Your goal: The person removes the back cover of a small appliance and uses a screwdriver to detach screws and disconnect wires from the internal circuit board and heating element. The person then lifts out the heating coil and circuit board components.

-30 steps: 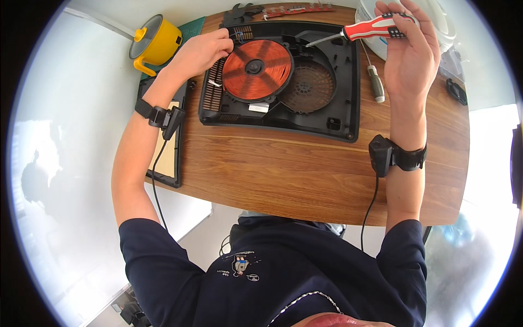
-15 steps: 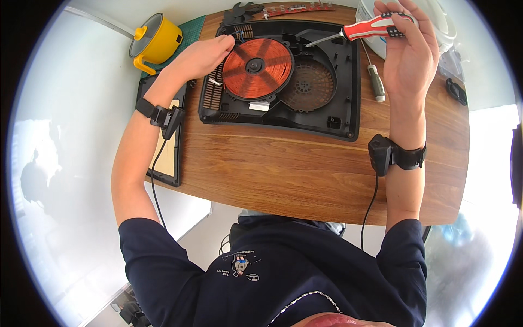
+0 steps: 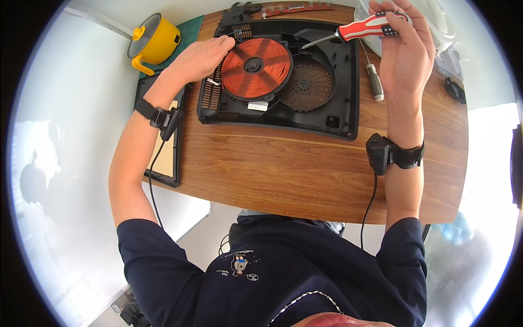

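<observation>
A black plastic appliance housing (image 3: 305, 126) lies open on the table, its round fan grille (image 3: 306, 87) showing on the right side. Over its left part sits a flat copper coil (image 3: 257, 82) with dark spokes. My left hand (image 3: 206, 54) is at the coil's upper left edge, fingers bunched beside thin blue wires; what they pinch is hidden. A screwdriver (image 3: 376, 26) with a red, white and black handle is in my right hand (image 3: 407, 57). Its shaft slants down left, with the tip over the housing between coil and grille; contact cannot be told.
Right of the housing lies a grey-green screwdriver (image 3: 374, 82), near a white tub (image 3: 438, 32). A yellow pot (image 3: 158, 41) stands on a green mat (image 3: 192, 31) at far left. Below it is a black-framed panel (image 3: 175, 158). A black fan blade (image 3: 238, 13) and red strip (image 3: 297, 8) lie behind.
My right hand and its screwdriver have shifted slightly left. The left hand stays at the coil's edge, and the coil and housing keep their places.
</observation>
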The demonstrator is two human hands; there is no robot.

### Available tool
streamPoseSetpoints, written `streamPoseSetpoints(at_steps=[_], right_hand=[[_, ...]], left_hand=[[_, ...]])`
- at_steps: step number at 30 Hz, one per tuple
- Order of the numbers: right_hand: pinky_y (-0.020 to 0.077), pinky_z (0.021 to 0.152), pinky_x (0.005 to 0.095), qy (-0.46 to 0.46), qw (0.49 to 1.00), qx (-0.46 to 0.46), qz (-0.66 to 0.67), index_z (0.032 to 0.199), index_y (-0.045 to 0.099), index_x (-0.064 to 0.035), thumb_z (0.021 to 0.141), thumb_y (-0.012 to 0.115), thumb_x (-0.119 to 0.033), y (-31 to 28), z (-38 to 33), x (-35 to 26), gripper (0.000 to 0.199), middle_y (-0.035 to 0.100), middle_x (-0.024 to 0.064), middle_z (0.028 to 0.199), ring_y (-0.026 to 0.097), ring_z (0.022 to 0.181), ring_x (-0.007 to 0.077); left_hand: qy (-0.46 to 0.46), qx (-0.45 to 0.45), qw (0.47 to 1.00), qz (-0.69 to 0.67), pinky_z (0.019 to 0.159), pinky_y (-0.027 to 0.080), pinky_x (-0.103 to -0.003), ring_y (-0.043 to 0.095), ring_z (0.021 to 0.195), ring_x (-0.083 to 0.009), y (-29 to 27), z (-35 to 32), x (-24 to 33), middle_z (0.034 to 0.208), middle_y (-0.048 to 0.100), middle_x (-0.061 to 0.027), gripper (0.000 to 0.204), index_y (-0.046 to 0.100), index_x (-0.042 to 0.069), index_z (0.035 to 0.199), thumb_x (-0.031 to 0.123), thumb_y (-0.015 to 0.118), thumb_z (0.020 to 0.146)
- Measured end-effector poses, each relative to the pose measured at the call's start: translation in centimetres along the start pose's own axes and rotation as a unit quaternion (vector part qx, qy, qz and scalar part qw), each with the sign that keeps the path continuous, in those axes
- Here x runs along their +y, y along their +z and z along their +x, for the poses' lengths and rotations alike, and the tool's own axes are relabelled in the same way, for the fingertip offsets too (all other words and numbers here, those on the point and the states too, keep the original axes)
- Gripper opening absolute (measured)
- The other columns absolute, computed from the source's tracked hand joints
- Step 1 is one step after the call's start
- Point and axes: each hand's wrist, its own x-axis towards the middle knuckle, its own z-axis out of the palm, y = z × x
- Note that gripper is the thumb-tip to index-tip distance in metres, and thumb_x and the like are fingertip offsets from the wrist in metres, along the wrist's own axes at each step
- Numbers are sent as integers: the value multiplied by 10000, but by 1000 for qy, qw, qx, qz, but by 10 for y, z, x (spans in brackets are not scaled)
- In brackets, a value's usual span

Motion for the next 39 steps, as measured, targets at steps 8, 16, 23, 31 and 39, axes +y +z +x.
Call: streamPoseSetpoints(at_steps=[8, 16, 23, 31, 39], right_hand=[[534, 973, 349, 16, 1000, -2, -4, 1181, 580, 35, 927, 522, 75, -4, 6, -5, 264, 647, 80, 988, 649, 980, 215], [536, 974, 349, 0, 1000, -3, 13, 1179, 579, 39, 930, 526, 79, -5, 6, -4, 258, 647, 78, 991, 646, 979, 212], [540, 955, 341, 22, 1000, -2, 8, 1185, 577, 38, 934, 529, 77, -5, 3, -7, 258, 648, 83, 996, 647, 988, 217], [539, 956, 333, 23, 1000, -6, 0, 1190, 573, 37, 941, 520, 75, -5, 2, -8, 257, 649, 80, 986, 647, 985, 212], [530, 957, 325, 16, 1000, -8, -2, 1190, 570, 42, 939, 516, 74, -9, 2, -10, 259, 639, 76, 991, 644, 991, 211]], left_hand=[[8, 28, 999, 23, 700, 523, -494, 618, 954, -402, 4, -3, 1, 1049, 569, -141, 100, 443, 45, 1100, 115, 472, 1035], [-80, -37, 996, -6, 705, 516, -506, 634, 914, -414, 3, 6, 5, 927, 623, -182, 141, 464, 30, 1036, 171, 476, 1041], [-117, -13, 989, -87, 744, 477, -531, 613, 902, -453, 8, 2, 4, 882, 625, -218, 214, 461, 44, 1049, 256, 460, 1072], [-150, -37, 981, -114, 751, 468, -537, 612, 902, -468, 14, 4, -3, 908, 638, -231, 220, 488, 54, 1072, 270, 445, 1067], [-232, -60, 966, -92, 789, 514, -557, 653, 932, -463, 12, 16, 11, 975, 704, -230, 260, 538, 43, 1047, 276, 424, 1037]])
